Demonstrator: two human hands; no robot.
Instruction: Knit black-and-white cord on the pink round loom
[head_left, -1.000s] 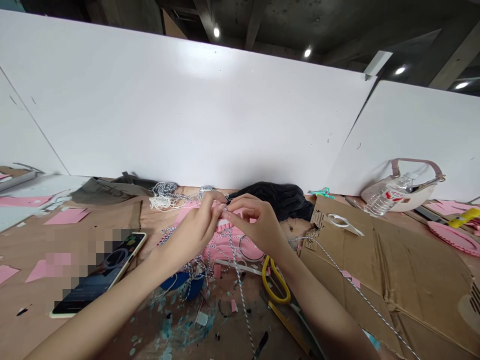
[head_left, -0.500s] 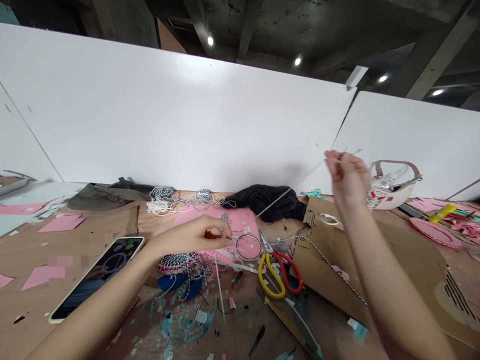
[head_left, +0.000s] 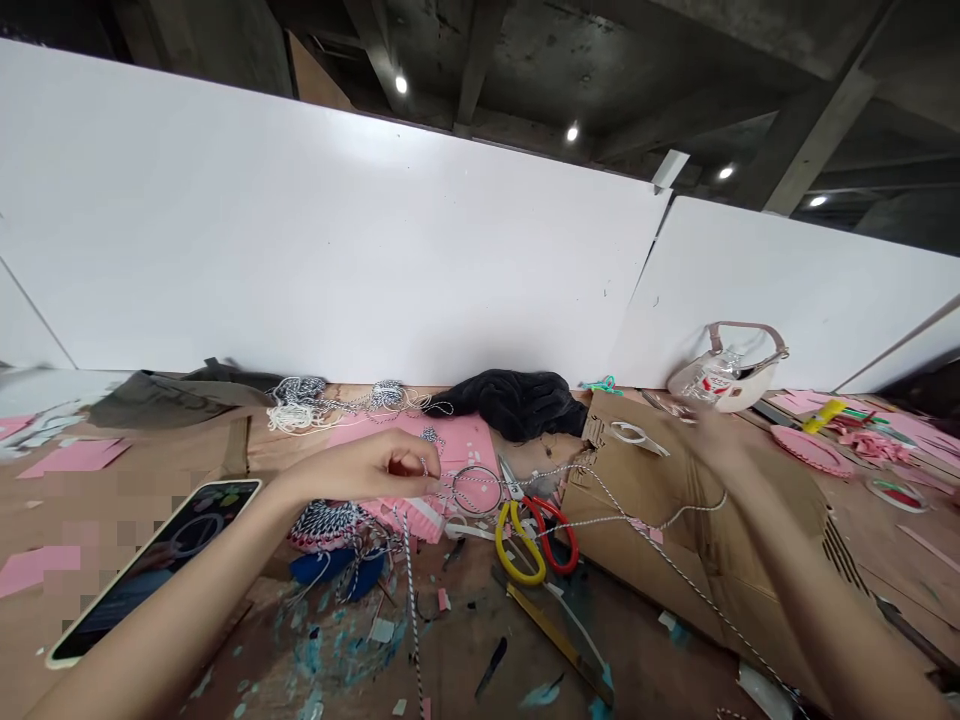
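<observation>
My left hand [head_left: 390, 465] is closed in a pinch on black-and-white cord [head_left: 411, 600], one strand of which hangs down toward the table. Right beside its fingertips is a thin round ring [head_left: 476, 490], with cord running across it. More cord trails rightward over the cardboard. My right hand [head_left: 709, 435] is above the cardboard [head_left: 682, 540], its fingers smeared by motion. Scissors with one yellow and one red handle [head_left: 525, 540] lie just right of the ring. Below my left hand sits a blue piece with knotted cord [head_left: 345, 560].
A phone [head_left: 157, 570] lies at left. Cord bundles [head_left: 300, 400], a black cloth [head_left: 517, 400] and a bag with a bottle [head_left: 731, 375] line the white partition [head_left: 300, 230]. Pink paper scraps and a yellow-handled tool [head_left: 823, 415] are at right.
My right hand has come down from its raised position, and the strand that was stretched up to it now lies slack to the right. My left hand keeps its pinch. The view has shifted slightly right.
</observation>
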